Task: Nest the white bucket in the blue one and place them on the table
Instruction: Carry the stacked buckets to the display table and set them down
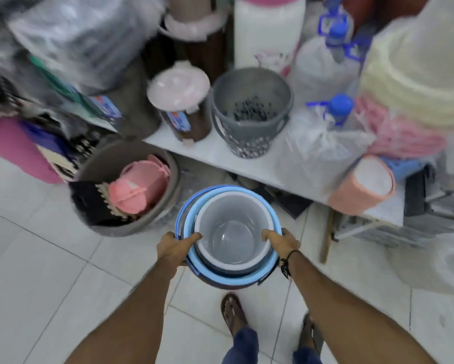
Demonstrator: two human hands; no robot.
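- The white bucket (231, 232) sits inside the blue bucket (191, 254); its rim is just within the blue rim.
- The left hand (174, 249) grips the left side of the two buckets, with the thumb over the rims.
- The right hand (282, 244) grips the right side in the same way, thumb over the rims; a dark cord is around this wrist.
- The nested buckets are held in the air above the tiled floor (50, 271), in front of the white tabletop (215, 151) and lower than its edge.
- On the tabletop stand a grey bucket (251, 111) with small dark things inside, and beside it a brown container with a pink lid (180, 101).
- On the floor to the left is a grey basin (155, 227) holding pink plastic items.
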